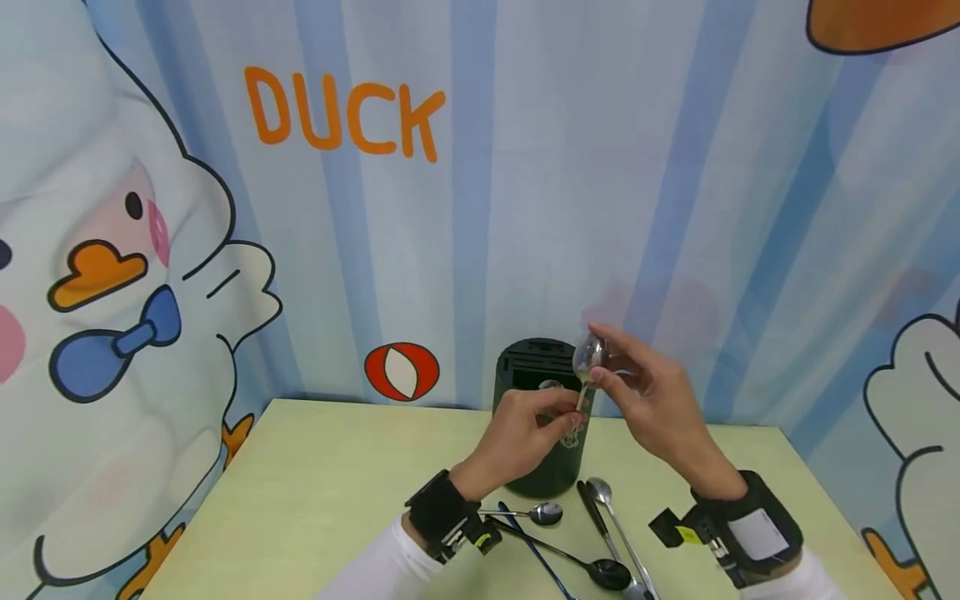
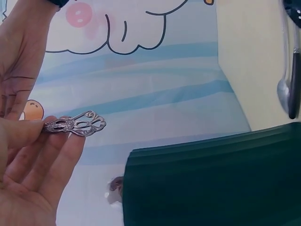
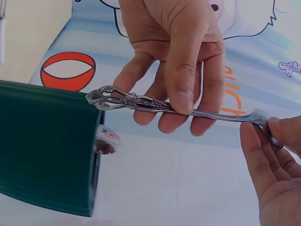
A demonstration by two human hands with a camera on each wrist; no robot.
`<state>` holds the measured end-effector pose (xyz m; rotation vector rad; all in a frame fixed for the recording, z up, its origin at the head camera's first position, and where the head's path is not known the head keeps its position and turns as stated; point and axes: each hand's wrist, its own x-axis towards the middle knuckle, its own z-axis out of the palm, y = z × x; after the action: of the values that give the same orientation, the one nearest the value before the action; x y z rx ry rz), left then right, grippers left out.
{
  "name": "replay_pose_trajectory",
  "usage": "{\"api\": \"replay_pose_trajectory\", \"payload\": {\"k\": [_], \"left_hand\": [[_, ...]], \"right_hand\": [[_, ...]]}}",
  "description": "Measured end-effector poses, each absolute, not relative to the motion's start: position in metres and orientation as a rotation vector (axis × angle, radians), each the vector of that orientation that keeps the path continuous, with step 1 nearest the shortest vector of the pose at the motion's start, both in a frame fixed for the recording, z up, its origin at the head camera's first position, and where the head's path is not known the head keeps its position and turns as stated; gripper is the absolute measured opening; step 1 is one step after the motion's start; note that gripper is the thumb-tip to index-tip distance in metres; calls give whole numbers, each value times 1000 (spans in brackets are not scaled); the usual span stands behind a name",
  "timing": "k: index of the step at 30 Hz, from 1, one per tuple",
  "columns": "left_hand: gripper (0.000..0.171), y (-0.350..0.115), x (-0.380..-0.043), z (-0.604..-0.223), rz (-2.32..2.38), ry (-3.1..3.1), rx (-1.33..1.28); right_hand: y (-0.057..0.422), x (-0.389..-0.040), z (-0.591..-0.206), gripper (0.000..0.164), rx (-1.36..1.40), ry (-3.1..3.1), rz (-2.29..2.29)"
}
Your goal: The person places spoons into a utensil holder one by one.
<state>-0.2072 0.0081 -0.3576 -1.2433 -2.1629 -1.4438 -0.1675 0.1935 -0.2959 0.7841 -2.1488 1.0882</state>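
Observation:
Both hands hold one silver spoon (image 1: 588,358) upright in front of a dark green container (image 1: 542,482). My left hand (image 1: 521,429) pinches its handle between thumb and fingers; the ornate openwork end (image 2: 87,124) sticks out past the fingertips. At the bowl end, my right hand (image 1: 660,404) grips the rounded bowl with thumb and fingertips. The right wrist view has the spoon lying across, with the left hand (image 3: 181,61) at mid-handle and the right hand (image 3: 287,165) partly covering the bowl. Another shiny metal piece (image 3: 106,141) pokes out of the container's mouth.
On the pale yellow table (image 1: 360,483), near the container, lie several utensils: a silver spoon (image 1: 546,513), a black spoon (image 1: 607,573), a blue-handled piece (image 1: 540,554), a black-handled one (image 1: 592,508) and a long silver spoon (image 1: 622,529). A duck-print curtain (image 1: 540,167) stands behind.

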Motion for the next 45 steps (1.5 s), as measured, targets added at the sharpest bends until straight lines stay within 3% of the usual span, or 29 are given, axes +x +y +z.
{"api": "replay_pose_trajectory", "payload": {"k": [8, 28, 45], "left_hand": [[17, 10, -218, -339, -1399, -2127, -1233], [24, 18, -257, -319, -1356, -2228, -1135], [22, 27, -278, -329, -1466, -2287, -1087]], "right_hand": [[191, -176, -279, 58, 750, -2122, 994], [195, -213, -258, 45, 712, -2172, 978], [206, -239, -275, 45, 708, -2238, 1053]]}}
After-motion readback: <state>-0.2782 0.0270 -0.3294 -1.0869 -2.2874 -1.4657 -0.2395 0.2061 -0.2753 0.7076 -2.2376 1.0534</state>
